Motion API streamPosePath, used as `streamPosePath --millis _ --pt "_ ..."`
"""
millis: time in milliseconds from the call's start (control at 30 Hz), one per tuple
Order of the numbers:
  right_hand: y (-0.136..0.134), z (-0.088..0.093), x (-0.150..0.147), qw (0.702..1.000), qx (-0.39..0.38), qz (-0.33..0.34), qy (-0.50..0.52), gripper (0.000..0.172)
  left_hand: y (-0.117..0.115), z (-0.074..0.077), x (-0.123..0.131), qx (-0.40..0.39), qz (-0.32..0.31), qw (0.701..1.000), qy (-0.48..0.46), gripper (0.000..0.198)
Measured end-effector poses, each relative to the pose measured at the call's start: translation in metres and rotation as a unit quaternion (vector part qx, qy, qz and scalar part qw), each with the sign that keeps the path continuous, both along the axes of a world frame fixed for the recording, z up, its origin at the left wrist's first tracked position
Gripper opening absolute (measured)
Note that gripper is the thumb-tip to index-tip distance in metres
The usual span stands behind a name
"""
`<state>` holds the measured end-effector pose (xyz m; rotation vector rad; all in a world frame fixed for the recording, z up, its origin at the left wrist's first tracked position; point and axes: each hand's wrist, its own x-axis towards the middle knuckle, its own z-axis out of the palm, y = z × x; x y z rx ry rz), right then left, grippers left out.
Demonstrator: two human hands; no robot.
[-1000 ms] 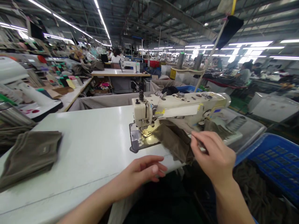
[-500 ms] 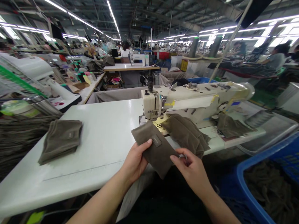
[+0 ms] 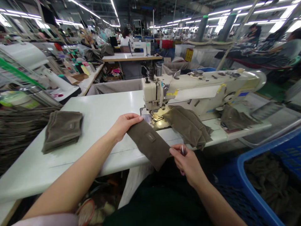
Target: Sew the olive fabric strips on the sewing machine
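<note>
A folded olive-brown fabric piece (image 3: 146, 142) with a small label patch (image 3: 150, 137) is stretched between my hands, in front of the sewing machine (image 3: 155, 94). My left hand (image 3: 125, 124) pinches its upper left corner. The right-hand edge is pinched by thumb and finger of my right hand (image 3: 185, 160). A small tool with a metal tip (image 3: 182, 149) is tucked in that same hand; its kind is mostly hidden. Behind the fabric, the needle area and lit metal plate (image 3: 162, 123) are in sight, and the fabric is apart from the needle.
Several brown fabric pieces (image 3: 189, 127) lie right of the needle. A folded brown stack (image 3: 62, 130) rests on the white table (image 3: 103, 106). More cloth is piled at the far left (image 3: 21, 135). A blue basket (image 3: 242, 179) with brown cloth stands at right.
My left hand has shifted from the fabric's lower left edge up to its upper left corner. The fabric has moved slightly left and turned flatter; the right hand still pinches its right edge.
</note>
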<state>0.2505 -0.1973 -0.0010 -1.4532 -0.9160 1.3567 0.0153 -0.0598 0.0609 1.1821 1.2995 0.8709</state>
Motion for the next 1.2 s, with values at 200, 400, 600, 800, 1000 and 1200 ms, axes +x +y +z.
streamPosePath --millis 200,400,600,800,1000,1200 --pt "0.005 0.002 -0.004 0.984 0.105 0.042 -0.139 0.021 0.032 -0.015 0.006 0.059 -0.097 0.982 0.151 0.033" --pt "0.01 -0.004 -0.018 0.951 0.213 0.018 -0.222 0.013 0.063 -0.038 0.033 0.208 -0.133 0.9 0.358 0.025" --pt "0.009 -0.015 -0.008 0.914 0.281 0.079 -0.282 0.013 0.066 -0.038 0.036 0.224 -0.146 0.89 0.371 0.018" --pt "0.017 -0.025 -0.002 0.851 0.394 0.131 -0.321 0.018 0.073 -0.041 0.035 0.224 -0.139 0.882 0.389 0.015" --pt "0.022 -0.024 -0.004 0.823 0.384 0.149 -0.391 0.016 0.078 -0.046 0.035 0.214 -0.129 0.878 0.407 0.018" --pt "0.02 -0.023 -0.006 0.822 0.372 0.154 -0.402 0.015 0.077 -0.049 0.034 0.216 -0.117 0.88 0.406 0.02"
